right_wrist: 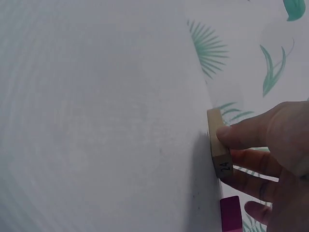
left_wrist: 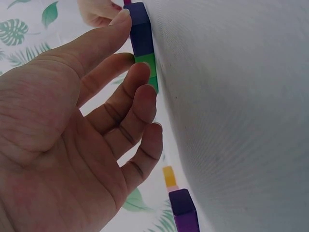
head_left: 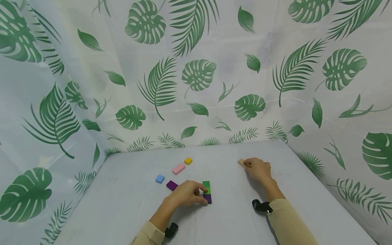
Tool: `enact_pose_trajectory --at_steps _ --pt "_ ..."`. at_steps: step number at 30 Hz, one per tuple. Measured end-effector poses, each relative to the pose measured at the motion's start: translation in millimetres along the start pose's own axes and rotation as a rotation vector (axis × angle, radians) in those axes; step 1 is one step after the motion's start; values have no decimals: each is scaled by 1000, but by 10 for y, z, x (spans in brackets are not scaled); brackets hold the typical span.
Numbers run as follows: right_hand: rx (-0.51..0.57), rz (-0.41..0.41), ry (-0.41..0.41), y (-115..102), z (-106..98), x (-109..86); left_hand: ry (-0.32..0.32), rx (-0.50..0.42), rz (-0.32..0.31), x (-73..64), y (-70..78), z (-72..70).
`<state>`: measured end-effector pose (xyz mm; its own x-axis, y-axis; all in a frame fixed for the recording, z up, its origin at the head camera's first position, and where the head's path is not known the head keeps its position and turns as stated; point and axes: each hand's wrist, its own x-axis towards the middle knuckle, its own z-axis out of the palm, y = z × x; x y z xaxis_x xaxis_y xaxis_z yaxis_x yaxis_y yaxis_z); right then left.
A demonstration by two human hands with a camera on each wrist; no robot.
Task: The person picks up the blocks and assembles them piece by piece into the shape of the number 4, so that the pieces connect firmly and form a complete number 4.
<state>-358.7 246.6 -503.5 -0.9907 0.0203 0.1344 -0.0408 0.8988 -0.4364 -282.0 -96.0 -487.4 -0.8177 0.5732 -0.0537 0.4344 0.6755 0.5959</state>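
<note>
My left hand (head_left: pixel 188 193) is at a row of blocks, with a green block (head_left: pixel 206 187) at the far end and a dark purple block (head_left: pixel 207 198) at the near end. In the left wrist view the thumb touches the dark purple block's near end, and the index finger is by its join with the green. My right hand (head_left: pixel 258 169) pinches a plain wooden block (right_wrist: pixel 219 145) between thumb and fingers; its end bears the number 24. Beyond those fingers a magenta block (right_wrist: pixel 231 213) shows in the right wrist view; the head view does not show it clearly.
Left of the row lie a purple block (head_left: pixel 172 185), a blue block (head_left: pixel 160 178), a pink block (head_left: pixel 178 168) and a yellow block (head_left: pixel 188 161). A white cloth (head_left: pixel 128 194) covers the table. Leaf-printed sheets (head_left: pixel 214 102) hang behind and at both sides.
</note>
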Motion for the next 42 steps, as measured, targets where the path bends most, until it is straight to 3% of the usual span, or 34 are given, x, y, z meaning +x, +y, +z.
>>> enact_pose_trajectory --at_steps 7,20,29,42 --pt "24 -110 -35 -96 5 -9 8 4 4 8 -10 1" --pt "149 -125 -92 -190 30 -44 6 -5 -20 1 14 -7" --pt "130 -85 -92 -229 58 -54 3 -4 -23 4 20 -7" --pt "179 -205 -102 -314 107 -94 -6 -9 -23 3 21 -1"
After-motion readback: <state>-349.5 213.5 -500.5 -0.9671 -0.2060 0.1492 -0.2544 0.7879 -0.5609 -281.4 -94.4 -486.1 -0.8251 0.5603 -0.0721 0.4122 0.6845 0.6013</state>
